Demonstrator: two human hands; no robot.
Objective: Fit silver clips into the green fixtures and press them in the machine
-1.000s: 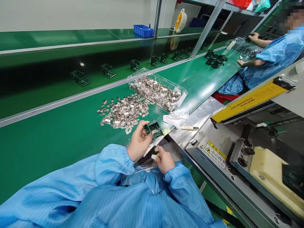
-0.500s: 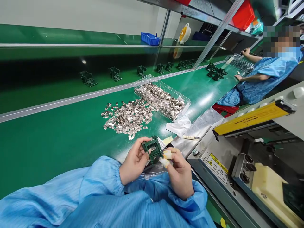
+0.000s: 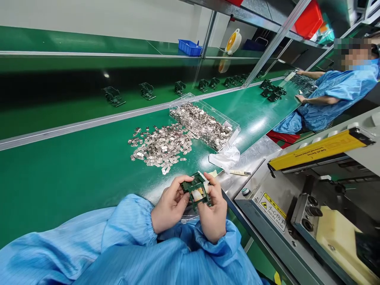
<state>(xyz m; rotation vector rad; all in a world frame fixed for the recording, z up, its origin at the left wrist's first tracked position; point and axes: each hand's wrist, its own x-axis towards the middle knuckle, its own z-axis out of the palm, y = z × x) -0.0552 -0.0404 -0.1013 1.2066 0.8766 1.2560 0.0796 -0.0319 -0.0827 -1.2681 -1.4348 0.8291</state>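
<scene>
A small dark green plastic frame (image 3: 194, 183) with an open middle is held in front of my chest. My left hand (image 3: 170, 204) pinches its left side between thumb and fingers. From the right, my right hand (image 3: 214, 213) grips the same frame, with a covered fingertip inside the opening and another finger along the far right edge. White and yellow wrapping covers fingertips of the right hand. Whether a small metal piece sits in the frame is hidden by the fingers. Just beyond lies a loose heap of small silvery metal pieces (image 3: 163, 148) on the green table (image 3: 74, 174).
A clear plastic box (image 3: 204, 122) of metal pieces stands behind the heap. White cloth (image 3: 225, 158) and a marker-like stick (image 3: 240, 173) lie to the right. A machine (image 3: 276, 198) borders my right side. Several green frames (image 3: 114, 97) line the far strip. A co-worker (image 3: 344, 87) sits beyond.
My right hand has moved left and closer in, its covered fingertip now inside the frame's opening. The green frame has turned and tilted. The co-worker's far arm has lowered.
</scene>
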